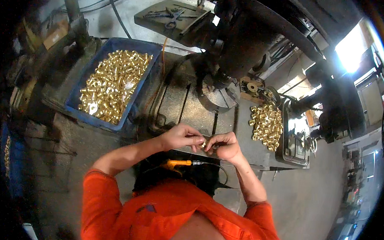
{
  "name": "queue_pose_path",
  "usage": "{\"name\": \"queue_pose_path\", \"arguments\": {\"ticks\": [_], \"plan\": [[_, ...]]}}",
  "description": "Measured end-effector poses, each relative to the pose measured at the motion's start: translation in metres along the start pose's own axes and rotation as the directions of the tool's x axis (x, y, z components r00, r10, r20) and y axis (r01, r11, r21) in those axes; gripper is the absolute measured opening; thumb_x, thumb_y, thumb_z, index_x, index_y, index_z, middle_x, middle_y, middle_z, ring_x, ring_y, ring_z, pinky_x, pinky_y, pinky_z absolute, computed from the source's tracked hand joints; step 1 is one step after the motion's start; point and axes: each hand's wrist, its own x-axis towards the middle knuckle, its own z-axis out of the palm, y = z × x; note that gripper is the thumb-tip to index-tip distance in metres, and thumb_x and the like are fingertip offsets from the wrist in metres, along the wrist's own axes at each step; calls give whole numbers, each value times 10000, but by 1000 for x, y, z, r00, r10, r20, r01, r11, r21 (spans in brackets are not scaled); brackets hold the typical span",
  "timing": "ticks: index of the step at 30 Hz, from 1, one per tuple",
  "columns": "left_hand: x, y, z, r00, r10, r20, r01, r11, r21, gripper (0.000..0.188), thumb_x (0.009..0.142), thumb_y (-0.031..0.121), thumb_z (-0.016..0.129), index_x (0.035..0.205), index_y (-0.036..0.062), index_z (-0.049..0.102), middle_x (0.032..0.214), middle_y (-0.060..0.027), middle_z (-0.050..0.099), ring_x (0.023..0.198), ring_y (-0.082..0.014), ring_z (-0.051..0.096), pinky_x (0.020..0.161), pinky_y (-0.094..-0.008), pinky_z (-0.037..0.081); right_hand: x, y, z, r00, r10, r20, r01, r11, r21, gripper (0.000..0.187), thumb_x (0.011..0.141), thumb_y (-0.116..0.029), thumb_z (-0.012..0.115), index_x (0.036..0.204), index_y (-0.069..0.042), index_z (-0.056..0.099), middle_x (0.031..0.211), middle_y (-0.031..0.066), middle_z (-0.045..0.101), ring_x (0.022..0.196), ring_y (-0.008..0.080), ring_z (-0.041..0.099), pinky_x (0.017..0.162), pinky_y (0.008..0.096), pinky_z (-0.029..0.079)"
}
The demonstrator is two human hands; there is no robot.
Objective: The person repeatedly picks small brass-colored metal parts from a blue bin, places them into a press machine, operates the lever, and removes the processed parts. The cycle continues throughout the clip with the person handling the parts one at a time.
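My left hand and my right hand meet at the front edge of the machine table. Between their fingertips is a small brass fitting, mostly covered by the fingers. Both hands are closed in a pinch on it. Beyond them, on the machine table, stands a round chuck under the dark spindle head of the drilling machine. To the left, a blue bin holds a heap of brass fittings. On the right side lies a loose pile of similar brass fittings.
An orange-handled air gun hangs below the table edge by my lap. A dark tray stands right of the pile. Scissors and tools lie on a board at the back. Another blue bin is at the far left.
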Motion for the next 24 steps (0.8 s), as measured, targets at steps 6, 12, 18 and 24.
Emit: {"name": "queue_pose_path", "arguments": {"ticks": [6,12,18,24], "plan": [[22,12,-11,992,-45,-117,31,993,-112,203,844,147,575,904,-44,543,797,-123,608,631,-195,617,575,-284,506,0,20,-25,983,-53,-176,69,994,85,304,504,116,358,691,67,593,715,127,606,681,184,579,617,259,456],[81,-9,-50,872,98,-479,-147,987,-65,231,815,168,594,891,-39,524,708,-140,591,583,-204,615,526,-285,496,-23,17,-59,921,-122,-369,173,979,110,328,484,49,349,711,60,585,728,150,596,639,215,566,572,290,460],[114,-25,-63,748,45,-663,-93,995,-37,221,789,143,618,855,-48,526,693,-131,571,557,-196,610,473,-281,491,-22,-8,-97,894,-195,-405,175,981,-86,318,509,46,356,713,70,598,731,124,610,664,176,564,610,276,460],[120,-31,-57,720,70,-691,-118,993,-22,217,779,114,631,865,-48,516,664,-132,574,523,-177,599,444,-273,470,49,-93,-187,485,-681,-549,187,694,-695,294,777,-112,469,964,49,628,853,102,638,792,160,586,741,274,449]]}}
